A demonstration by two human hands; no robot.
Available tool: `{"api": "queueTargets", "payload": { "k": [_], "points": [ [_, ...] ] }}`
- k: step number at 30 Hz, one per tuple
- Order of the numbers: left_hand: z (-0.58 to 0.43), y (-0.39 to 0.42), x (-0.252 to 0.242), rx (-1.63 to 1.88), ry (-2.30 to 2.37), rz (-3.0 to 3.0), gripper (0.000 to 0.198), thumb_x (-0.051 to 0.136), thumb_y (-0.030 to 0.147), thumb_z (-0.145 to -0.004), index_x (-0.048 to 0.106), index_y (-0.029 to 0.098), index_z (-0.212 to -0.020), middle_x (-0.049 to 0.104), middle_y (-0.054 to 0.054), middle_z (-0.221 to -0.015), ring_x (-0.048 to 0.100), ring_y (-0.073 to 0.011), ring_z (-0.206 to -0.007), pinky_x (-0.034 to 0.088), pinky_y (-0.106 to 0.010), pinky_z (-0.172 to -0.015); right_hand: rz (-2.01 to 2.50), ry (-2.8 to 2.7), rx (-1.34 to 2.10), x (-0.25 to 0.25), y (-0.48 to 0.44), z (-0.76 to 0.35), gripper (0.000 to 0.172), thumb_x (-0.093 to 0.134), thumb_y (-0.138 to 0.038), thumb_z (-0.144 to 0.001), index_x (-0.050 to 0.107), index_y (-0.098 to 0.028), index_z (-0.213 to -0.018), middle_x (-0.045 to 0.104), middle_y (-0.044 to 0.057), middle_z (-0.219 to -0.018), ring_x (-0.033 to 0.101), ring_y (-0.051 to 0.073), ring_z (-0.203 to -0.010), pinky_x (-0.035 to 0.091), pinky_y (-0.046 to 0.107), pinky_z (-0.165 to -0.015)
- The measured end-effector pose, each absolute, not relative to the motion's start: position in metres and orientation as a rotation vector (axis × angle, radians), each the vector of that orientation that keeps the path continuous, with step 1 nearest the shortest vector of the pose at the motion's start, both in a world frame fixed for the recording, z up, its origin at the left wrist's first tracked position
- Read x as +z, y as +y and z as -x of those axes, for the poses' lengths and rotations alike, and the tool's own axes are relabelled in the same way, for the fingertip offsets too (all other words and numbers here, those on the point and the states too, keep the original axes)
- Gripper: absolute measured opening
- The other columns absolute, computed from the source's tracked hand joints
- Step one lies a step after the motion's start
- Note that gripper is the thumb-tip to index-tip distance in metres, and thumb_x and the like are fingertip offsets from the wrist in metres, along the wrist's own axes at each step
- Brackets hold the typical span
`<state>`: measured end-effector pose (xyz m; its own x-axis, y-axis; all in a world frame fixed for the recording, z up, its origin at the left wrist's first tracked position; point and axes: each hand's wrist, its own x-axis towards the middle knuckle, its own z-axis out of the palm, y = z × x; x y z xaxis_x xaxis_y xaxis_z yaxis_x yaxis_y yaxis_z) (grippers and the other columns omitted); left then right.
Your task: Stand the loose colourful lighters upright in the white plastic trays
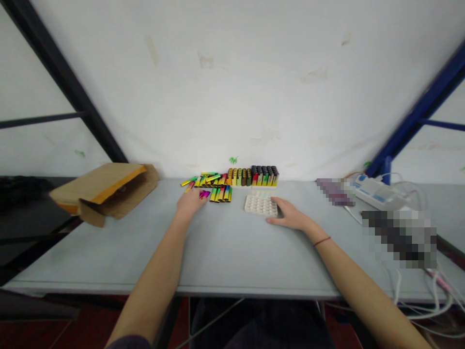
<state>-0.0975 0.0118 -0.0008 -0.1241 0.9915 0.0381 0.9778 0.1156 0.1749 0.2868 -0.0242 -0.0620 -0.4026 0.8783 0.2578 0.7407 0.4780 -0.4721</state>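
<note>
This is looking like a workshop: a plain grey tabletop (232,257) is running along a scuffed white wall (232,97), between a black metal post (68,80) at ten o'clock and a blue metal post (428,103) at two. An open brown cardboard box (90,186) is lying at nine, and small multicoloured, black-topped cylinders (265,175) are standing in rows near centre.

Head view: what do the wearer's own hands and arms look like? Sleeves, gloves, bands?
No gloves on the left hand or right hand. Right wrist: thin red band. Left arm: bare up to a dark sleeve at the bottom edge. Right arm: bare to the frame edge, no sleeve in view. Rings: too small to tell.
</note>
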Motion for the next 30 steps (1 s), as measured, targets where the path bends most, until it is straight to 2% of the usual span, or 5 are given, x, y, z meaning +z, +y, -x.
{"api": "queueTargets", "payload": {
  "k": [13,18,22,25,30],
  "points": [
    [0.077,0.011,-0.011,0.635,2.343,-2.167,0.033,0.043,0.029,-0.097,0.07,0.013,-0.107,0.067,-0.026,-0.127,0.054,-0.0406,-0.131,0.049,-0.055,-0.102,1.358,-2.226,0.379,-0.068,-0.022,-0.283,0.102,0.075,-0.063,-0.078,0.037,-0.006,-0.154,0.053,0.03,-0.148,0.055,0.044,-0.134,0.042,0.061,-0.113],
    [0.068,0.02,-0.004,1.397,1.82,-1.609,0.023,0.04,0.031,-0.098,0.058,0.017,-0.1,0.075,-0.013,-0.093,0.073,-0.0252,-0.087,0.056,-0.038,-0.083,1.326,-2.233,0.362,-0.07,-0.02,-0.285,0.098,0.074,-0.064,-0.08,0.04,-0.01,-0.154,0.056,0.027,-0.147,0.058,0.044,-0.131,0.045,0.062,-0.11],
    [0.04,0.016,-0.005,1.538,1.238,-1.116,0.024,0.049,0.041,-0.096,0.047,0.022,-0.082,0.053,0.005,-0.057,0.05,-0.0109,-0.044,0.039,-0.021,-0.047,1.27,-2.235,0.355,-0.069,-0.02,-0.285,0.089,0.074,-0.061,-0.082,0.044,-0.015,-0.152,0.06,0.023,-0.144,0.06,0.042,-0.129,0.046,0.06,-0.11],
    [0.016,0.004,-0.008,1.396,1.004,-0.974,0.033,0.059,0.05,-0.091,0.048,0.021,-0.082,0.042,0.01,-0.052,0.035,-0.0057,-0.038,0.026,-0.018,-0.041,1.267,-2.238,0.347,-0.067,-0.021,-0.284,0.088,0.075,-0.06,-0.081,0.046,-0.015,-0.151,0.06,0.023,-0.144,0.06,0.041,-0.13,0.045,0.06,-0.111],
    [-0.005,-0.017,-0.01,1.311,0.909,-0.966,0.04,0.076,0.049,-0.081,0.048,0.022,-0.091,0.055,0.008,-0.065,0.051,-0.0068,-0.048,0.042,-0.019,-0.05,1.285,-2.265,0.358,-0.064,-0.023,-0.283,0.088,0.075,-0.058,-0.081,0.047,-0.011,-0.15,0.059,0.025,-0.145,0.059,0.042,-0.131,0.045,0.06,-0.112]
  ]
}}
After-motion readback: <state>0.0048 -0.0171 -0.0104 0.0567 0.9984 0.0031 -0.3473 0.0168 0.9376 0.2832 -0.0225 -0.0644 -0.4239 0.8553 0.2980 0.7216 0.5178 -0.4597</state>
